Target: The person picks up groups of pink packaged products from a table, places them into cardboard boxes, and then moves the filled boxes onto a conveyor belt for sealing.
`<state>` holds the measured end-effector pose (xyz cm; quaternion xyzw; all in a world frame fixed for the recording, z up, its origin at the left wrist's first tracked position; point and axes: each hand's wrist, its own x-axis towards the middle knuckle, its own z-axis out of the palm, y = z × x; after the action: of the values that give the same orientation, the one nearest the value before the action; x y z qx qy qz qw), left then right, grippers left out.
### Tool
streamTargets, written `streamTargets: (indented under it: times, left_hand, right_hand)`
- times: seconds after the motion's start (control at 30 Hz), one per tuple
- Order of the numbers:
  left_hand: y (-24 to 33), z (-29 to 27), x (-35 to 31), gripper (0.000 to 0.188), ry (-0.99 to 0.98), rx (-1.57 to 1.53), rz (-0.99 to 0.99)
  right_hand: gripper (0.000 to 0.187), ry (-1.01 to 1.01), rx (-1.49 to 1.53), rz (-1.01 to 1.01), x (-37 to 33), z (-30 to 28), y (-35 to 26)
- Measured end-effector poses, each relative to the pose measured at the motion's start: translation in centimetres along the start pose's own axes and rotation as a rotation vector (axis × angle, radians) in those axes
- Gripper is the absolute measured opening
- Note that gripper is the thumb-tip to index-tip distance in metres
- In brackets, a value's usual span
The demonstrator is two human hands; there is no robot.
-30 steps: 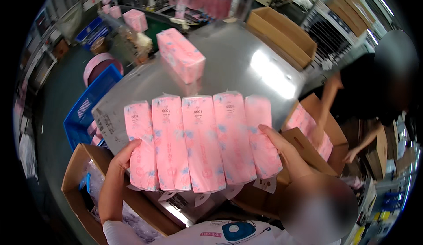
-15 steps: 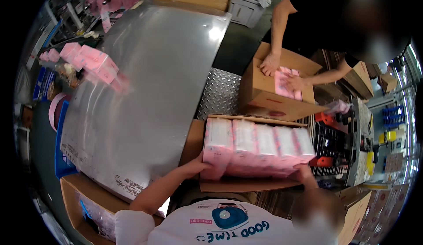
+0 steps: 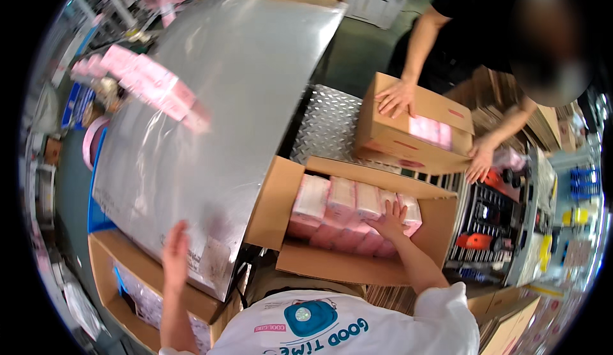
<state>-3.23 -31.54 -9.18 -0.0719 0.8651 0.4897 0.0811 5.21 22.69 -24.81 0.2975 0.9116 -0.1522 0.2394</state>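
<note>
A: Where do the pink packs (image 3: pixel 340 216) sit?

B: Side by side in a row inside the open carton (image 3: pixel 338 267), whitish tops up, its flaps folded outward.

A: And the person's right hand (image 3: pixel 392 221)?

B: It lies on top of the packs toward the right end of the row, fingers spread, touching them and gripping nothing.

A: What about the left hand (image 3: pixel 175 248)?

B: It is well apart from the packs, raised at the near end of the metal table (image 3: pixel 236 87). Motion blurs it, but the fingers look straight and nothing shows in them. Whether it touches the table, nobody can tell.

A: What else is on that table?

B: A blurred line of pink packages (image 3: pixel 150 82) at its far left edge.

A: Anyone nearby?

B: A co-worker in a black top, one hand (image 3: pixel 399 98) flat on the flaps of a second carton (image 3: pixel 389 128), the other at its corner. Pink packs show between those flaps. A patterned metal plate (image 3: pixel 327 124) lies between that carton and the table.
</note>
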Motion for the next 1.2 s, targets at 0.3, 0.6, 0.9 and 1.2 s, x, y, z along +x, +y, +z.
streamTargets:
  times: [0.3, 0.6, 0.9, 1.2]
  left_hand:
    - [-28.8, -20.6, -19.1, 0.031, -0.160, 1.217, -0.744]
    - [-25.7, -3.7, -11.2, 0.022, 0.708, -0.126, -0.856]
    - [-23.5, -8.8, -14.0, 0.015, 1.055, -0.644, -0.707]
    - [-11.8, -18.0, -17.1, 0.018, 0.990, -0.915, -0.231]
  right_hand:
    - [0.065, 0.006, -0.036, -0.360, 12.2, 10.4, -2.9]
    - [0.070, 0.093, -0.094, -0.633, 0.3, 7.0, -19.7]
    - [0.049, -0.110, -0.124, -0.718, 18.5, 14.0, -16.4]
    - [0.045, -0.352, 0.323, -0.591, 6.9, 2.5, -20.0]
